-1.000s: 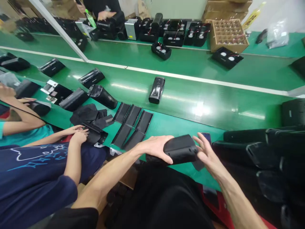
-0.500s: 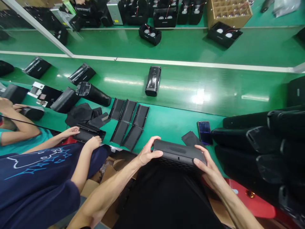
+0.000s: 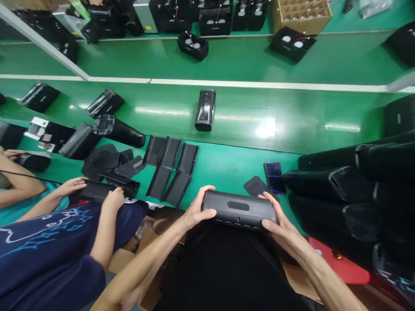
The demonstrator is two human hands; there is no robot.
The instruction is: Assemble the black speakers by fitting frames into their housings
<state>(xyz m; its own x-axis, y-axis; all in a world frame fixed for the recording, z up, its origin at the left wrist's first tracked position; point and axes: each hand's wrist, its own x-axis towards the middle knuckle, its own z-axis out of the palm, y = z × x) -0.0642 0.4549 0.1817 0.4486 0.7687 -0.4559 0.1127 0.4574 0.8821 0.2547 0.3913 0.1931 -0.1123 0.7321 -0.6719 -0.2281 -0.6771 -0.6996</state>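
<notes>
Though half-open, hands [image 3: 197, 211] [image 3: 281, 221] around black casing [image 3: 239, 208].

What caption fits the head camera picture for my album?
Left grip and right grip hold one black casing at a green table.

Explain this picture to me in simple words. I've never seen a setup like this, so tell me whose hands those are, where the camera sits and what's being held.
There is no machine here: the two bare hands in front belong to the person wearing the camera on their head, which looks forward and down. The left hand and right hand hold a long dark grey casing with rounded edges, one hand at each end. On the green work surface ahead lie five thin black rectangular panels, flat black sheets and a dark-screened phone. At the left, a co-worker in a dark blue shirt handles another black casing.
</notes>
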